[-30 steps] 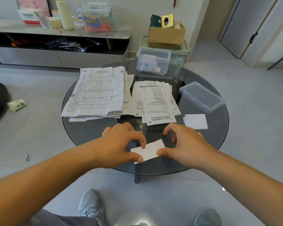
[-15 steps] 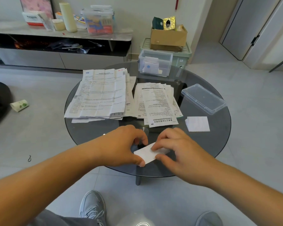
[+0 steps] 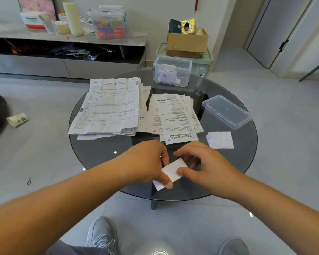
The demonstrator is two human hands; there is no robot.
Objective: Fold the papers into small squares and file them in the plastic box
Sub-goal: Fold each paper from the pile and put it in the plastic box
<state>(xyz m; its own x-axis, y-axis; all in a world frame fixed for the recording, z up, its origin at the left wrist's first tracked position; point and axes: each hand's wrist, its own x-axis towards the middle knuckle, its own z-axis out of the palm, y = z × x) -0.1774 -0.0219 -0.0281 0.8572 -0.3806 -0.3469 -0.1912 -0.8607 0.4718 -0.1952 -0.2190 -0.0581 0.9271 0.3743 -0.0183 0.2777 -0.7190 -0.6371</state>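
- Left hand (image 3: 145, 161) pinches folded paper (image 3: 170, 172) at its near end.
- Right hand (image 3: 208, 164) thumb presses same paper; fingers curled.
- Plastic box (image 3: 170, 71) open, on glass table (image 3: 99, 151).

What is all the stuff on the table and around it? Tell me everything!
Glass table: one, dark, round, centre.
Large paper stack: one, white, table left.
Narrow paper stack: one, white, table middle.
Folded squares: small pile, white, table right.
Plastic box: one, clear, table's far edge, folded papers inside.
Lid: one, clear, table right.
Cardboard box: one, brown, on green bin.
Shoes: two, grey, floor.
Folded paper: one, white, pinched in both hands.
Left hand, right hand: near edge.
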